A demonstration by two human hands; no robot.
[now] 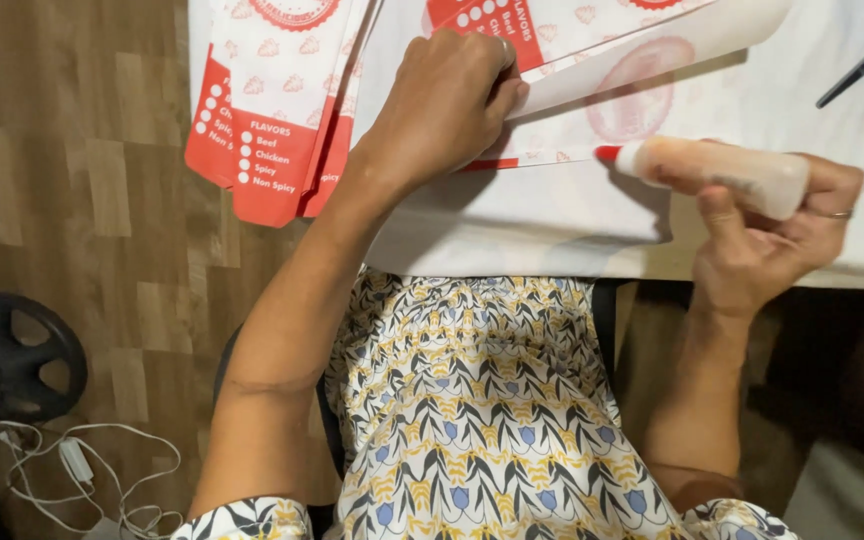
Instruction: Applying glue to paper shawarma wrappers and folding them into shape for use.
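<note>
Glue bottle (727,175), pale with a red tip, sits gripped in my right hand (772,235); my left hand (447,105) pinches a white paper flap (642,55).

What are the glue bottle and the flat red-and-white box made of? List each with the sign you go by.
Glue bottle: looks like soft, matt, translucent plastic; pale contents show through its wall, and the red nozzle looks harder. The right hand holds it.
Flat box: probably thin printed card with a slight sheen; the flap bends in a smooth curve under the left hand.
</note>
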